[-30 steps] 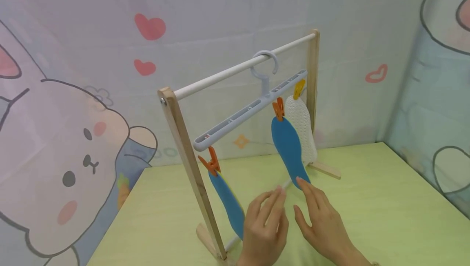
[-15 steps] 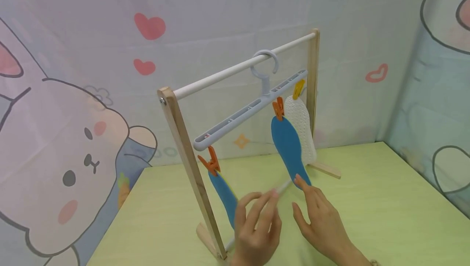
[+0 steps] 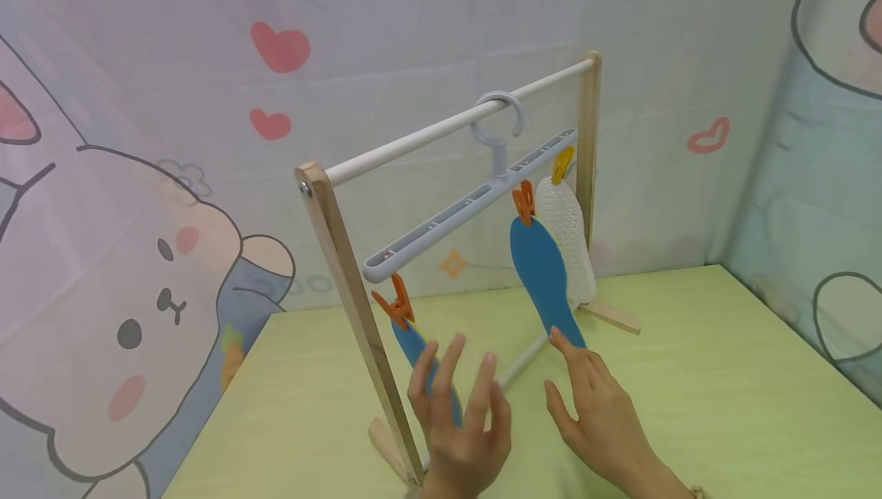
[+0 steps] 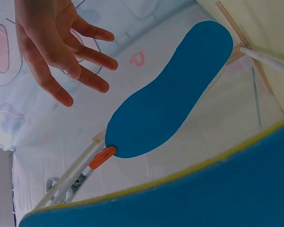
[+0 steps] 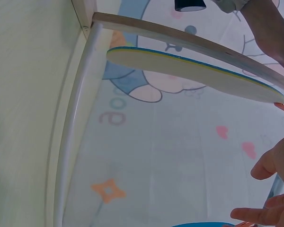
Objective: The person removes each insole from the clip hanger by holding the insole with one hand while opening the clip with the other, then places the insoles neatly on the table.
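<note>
In the head view, taking the middle of the hanger (image 3: 475, 199) as the clock's centre, its hook (image 3: 498, 118) loops over the rail (image 3: 413, 143) at 12 o'clock. The near insole (image 3: 411, 340), blue, hangs tilted from an orange clip between 7 and 8 o'clock. The left hand (image 3: 463, 430) is at the near insole's 5 o'clock, partly in front of it, fingers spread wide and holding nothing; the left wrist view shows them apart from both blue insoles. The middle insole (image 3: 540, 273), also blue, hangs from a second orange clip (image 3: 524, 204) between 4 and 5 o'clock. The right hand (image 3: 609, 422) is at this insole's 5 o'clock, fingers extended, thumb wide of them; one fingertip meets its lower end in view, though I cannot tell whether it touches. The white insole (image 3: 568, 231) hangs behind, from a yellow clip (image 3: 563, 165), above the bench (image 3: 703, 376).
</note>
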The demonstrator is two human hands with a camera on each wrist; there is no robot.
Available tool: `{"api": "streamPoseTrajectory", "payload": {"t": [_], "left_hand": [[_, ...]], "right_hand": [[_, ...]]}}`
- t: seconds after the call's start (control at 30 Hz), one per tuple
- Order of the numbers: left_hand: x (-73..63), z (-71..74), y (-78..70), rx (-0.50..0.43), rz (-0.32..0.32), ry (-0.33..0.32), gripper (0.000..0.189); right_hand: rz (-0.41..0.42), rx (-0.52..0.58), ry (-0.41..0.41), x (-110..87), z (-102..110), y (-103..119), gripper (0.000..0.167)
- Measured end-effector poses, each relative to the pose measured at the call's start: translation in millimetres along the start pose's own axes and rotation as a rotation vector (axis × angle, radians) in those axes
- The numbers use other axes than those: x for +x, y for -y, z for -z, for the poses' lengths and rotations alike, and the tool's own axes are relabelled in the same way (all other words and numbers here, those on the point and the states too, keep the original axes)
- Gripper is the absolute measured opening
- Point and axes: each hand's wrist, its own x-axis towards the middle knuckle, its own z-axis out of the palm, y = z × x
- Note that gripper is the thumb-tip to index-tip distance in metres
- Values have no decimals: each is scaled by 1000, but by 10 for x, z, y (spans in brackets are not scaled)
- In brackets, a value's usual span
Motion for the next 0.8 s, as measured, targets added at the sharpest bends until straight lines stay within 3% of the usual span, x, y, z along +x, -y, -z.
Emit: {"api": "streamPoseTrajectory", "payload": {"t": [0.2, 0.43, 0.8], "left_hand": [[-24, 7, 60, -11, 75, -10, 20], [15, 15, 126, -27, 115, -13, 24], [39, 39, 187, -67, 180, -15, 29]], "right_hand": [[15, -3, -13, 7, -17, 15, 53], [18, 6, -12, 14, -30, 44, 52], [-31, 40, 67, -21, -77, 122, 57]]}}
